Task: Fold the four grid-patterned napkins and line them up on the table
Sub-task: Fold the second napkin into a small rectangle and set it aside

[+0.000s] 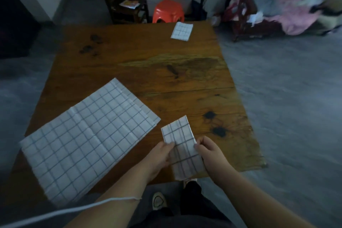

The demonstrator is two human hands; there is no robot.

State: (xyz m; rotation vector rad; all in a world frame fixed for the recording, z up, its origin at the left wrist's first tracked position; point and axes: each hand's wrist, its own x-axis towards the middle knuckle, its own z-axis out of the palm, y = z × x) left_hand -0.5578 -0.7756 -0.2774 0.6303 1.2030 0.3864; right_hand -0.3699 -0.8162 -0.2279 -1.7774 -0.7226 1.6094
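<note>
A narrow folded grid-patterned napkin (180,139) is held over the near right part of the wooden table (140,65). My left hand (160,155) grips its left edge and my right hand (210,151) pinches its right edge. Its far end points away from me. To the left, large unfolded grid napkins (83,137) lie spread flat, one on top of another whose edge shows at the upper right. One small folded grid napkin (182,31) rests at the table's far right corner.
An orange plastic stool (168,12) and a dark wooden chair (129,7) stand beyond the far edge. A bench piled with clothes (288,11) is at the far right. Grey floor surrounds the table. My feet show below the near edge.
</note>
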